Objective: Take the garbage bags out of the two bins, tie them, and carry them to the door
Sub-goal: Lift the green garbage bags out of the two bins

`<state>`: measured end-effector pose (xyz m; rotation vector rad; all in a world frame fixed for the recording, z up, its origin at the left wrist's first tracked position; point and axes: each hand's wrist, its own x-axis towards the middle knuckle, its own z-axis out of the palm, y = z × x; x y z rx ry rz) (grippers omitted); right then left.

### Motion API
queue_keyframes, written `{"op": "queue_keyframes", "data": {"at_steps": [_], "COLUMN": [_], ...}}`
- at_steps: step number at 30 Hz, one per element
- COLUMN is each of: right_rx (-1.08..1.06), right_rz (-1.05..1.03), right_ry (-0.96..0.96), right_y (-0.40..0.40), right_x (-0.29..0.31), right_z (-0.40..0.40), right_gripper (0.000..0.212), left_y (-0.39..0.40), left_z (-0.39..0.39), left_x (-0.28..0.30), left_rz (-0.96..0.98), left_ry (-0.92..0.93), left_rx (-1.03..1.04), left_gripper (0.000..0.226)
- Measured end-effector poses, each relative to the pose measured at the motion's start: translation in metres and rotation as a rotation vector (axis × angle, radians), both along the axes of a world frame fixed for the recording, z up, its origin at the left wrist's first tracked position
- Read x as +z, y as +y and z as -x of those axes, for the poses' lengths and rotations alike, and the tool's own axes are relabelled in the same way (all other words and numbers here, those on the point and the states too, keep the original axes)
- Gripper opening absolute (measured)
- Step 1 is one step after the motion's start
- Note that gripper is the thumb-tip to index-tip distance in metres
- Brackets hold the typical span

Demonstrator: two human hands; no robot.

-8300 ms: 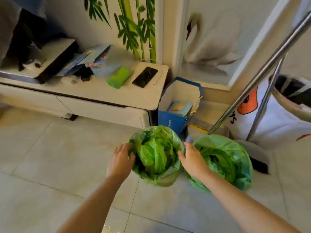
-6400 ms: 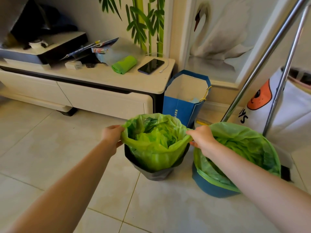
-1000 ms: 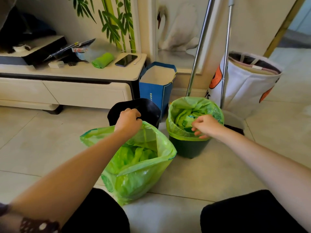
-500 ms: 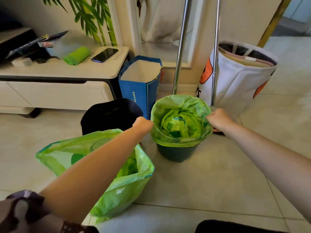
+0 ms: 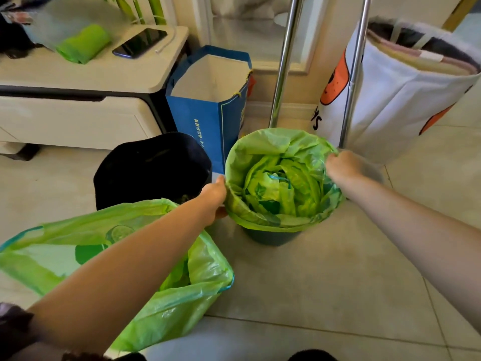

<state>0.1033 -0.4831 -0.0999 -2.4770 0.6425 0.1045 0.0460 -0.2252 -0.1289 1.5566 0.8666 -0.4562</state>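
left hand (image 5: 214,195) pinching near-left rim | right hand (image 5: 343,166) gripping far-right rim | crinkled green plastic liner (image 5: 260,152) spans between; we lift straight up from dark round bin (image 5: 270,237)

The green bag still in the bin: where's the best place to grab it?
By the rim folded over the bin, gripped at opposite sides, as the left hand and right hand do. The green bag then lifts straight up.

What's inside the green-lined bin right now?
The lined bin holds crumpled green plastic bunched in its middle, with a blue drawstring loop on top. Left hand and right hand grip the liner rim. Anything beneath the plastic is covered.
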Motion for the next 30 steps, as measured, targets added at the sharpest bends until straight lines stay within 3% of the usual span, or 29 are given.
{"op": "queue_keyframes", "data": {"at_steps": [5, 7, 13, 17, 21, 30], "right_rx": [0.061, 0.098, 0.14, 0.133, 0.161, 0.159], "right_rz": [-0.002, -0.012, -0.056, -0.125, -0.165, -0.358], "right_ry": [-0.216, -0.255, -0.364, -0.458, -0.515, -0.737], "right_y": [-0.009, -0.008, 0.004, 0.011, 0.015, 0.015], "right_x": [-0.001, 0.006, 0.039, 0.075, 0.111, 0.203], "right_z": [-0.002, -0.003, -0.001, -0.001, 0.004, 0.027], "right_gripper": [0.021, 0.012, 0.035, 0.039, 0.023, 0.021], "left_y": [-0.001, 0.001, 0.0, -0.002, -0.002, 0.002], "left_z": [-0.001, 0.0, 0.003, -0.003, -0.002, 0.006], "left_x": [0.005, 0.014, 0.059, 0.093, 0.118, 0.196], "left_rz": [-0.049, -0.14, -0.33, -0.302, -0.27, -0.138], "left_ry": [-0.115, -0.168, -0.402, -0.508, -0.606, -0.847], "left_rx": [0.027, 0.014, -0.031, 0.012, 0.035, 0.103], "left_gripper": [0.008, 0.013, 0.021, 0.021, 0.017, 0.022]}}
